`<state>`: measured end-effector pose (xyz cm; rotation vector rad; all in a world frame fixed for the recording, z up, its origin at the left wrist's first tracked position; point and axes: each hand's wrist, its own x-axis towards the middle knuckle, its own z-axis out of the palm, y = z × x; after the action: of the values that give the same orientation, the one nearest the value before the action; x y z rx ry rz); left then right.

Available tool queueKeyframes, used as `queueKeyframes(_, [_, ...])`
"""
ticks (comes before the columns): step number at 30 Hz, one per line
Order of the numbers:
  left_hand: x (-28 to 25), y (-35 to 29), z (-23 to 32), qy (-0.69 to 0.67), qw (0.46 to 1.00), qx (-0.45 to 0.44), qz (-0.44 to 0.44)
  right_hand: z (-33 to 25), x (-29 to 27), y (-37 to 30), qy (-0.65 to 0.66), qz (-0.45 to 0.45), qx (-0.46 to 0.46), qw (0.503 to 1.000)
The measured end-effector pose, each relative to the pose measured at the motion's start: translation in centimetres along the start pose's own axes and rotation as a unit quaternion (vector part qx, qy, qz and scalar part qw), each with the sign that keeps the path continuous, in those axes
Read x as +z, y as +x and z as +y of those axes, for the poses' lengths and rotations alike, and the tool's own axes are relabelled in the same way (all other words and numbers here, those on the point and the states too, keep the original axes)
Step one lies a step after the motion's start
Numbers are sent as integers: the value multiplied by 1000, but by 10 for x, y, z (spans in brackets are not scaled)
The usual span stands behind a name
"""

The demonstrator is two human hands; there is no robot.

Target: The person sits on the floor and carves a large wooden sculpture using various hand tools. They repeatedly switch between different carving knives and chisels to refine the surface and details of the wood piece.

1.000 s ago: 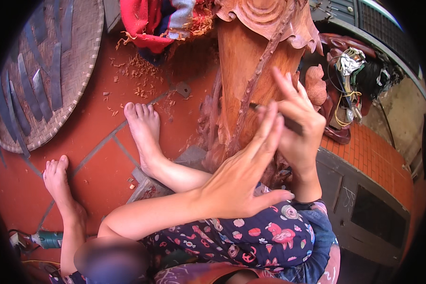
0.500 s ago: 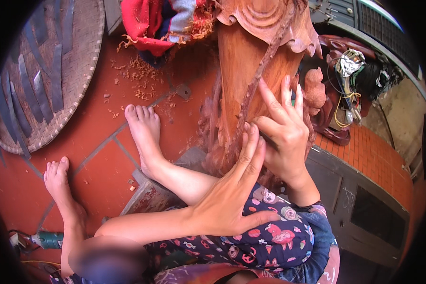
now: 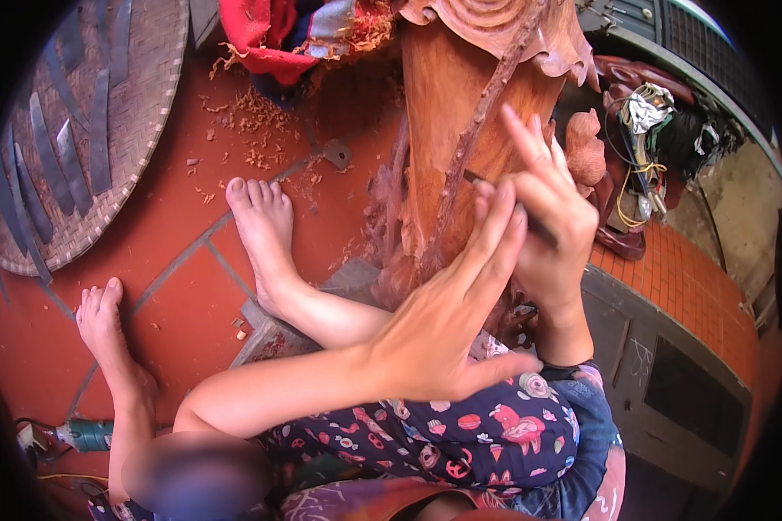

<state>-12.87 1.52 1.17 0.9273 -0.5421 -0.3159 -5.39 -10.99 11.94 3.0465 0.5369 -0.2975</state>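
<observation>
A carved reddish-brown wooden piece [image 3: 456,95] stands in front of me, with a wavy-edged top and a knobbly stem carved down its front. My right hand [image 3: 554,204] is beside its right face, index finger and others stretched up, the rest closed around a thin dark blade [image 3: 472,176]. Only the tip and a bit of that tool show; its remainder lies hidden in the hand. Against it, my left hand [image 3: 447,317] rests its straight fingertips by the right hand's fingers, thumb spread out to the right.
On the far left, a round woven tray [image 3: 148,143] carries several dark flat blades [image 3: 50,152]. Wood shavings [image 3: 265,117] lie on the red tiles near red cloth [image 3: 274,52]. A green power tool [image 3: 87,434] is at lower left. Tangled cables [image 3: 647,165] hang at the right.
Both hands have moved up and to the right together, away from the stem's lower part. The blade's tip now shows past the right hand's fingers.
</observation>
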Motion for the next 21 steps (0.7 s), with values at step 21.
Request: queueKeyframes(21, [4,1,0,-32,999,21,26,4,-10,6,-92,-72,-62,991])
